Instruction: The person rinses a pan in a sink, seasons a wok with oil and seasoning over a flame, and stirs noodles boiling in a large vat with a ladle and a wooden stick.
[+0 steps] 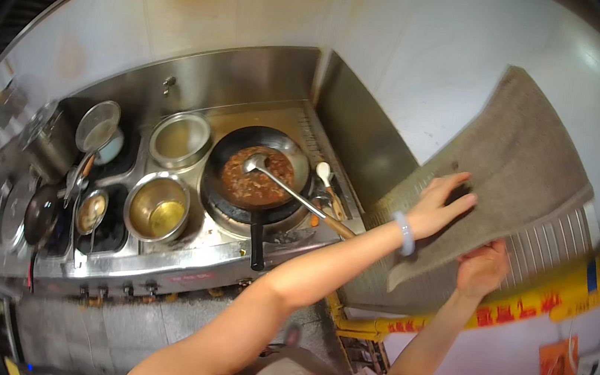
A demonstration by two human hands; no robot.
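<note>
A large grey-brown cloth [519, 141] spreads over a ribbed metal surface to the right of the stove. My left hand [441, 205], with a pale bracelet at its wrist, reaches across and lies against the cloth, fingers apart. At the cloth's lower edge my right hand [484, 266] pinches it, its fingertips partly hidden by the fabric. Left of my forearm, a black wok [214, 163] holds a reddish-brown saucy food [239, 180]. A metal ladle [289, 187] rests in that food, its wooden handle end passing behind my left forearm.
Left of the wok stand two steel bowls, a rear bowl [179, 139] and a front bowl with yellow liquid [167, 219]. A strainer [98, 126] and a small dark pan [42, 215] are further left. A white spoon [324, 172] lies by the wok. Yellow edging [521, 304] borders the ribbed surface.
</note>
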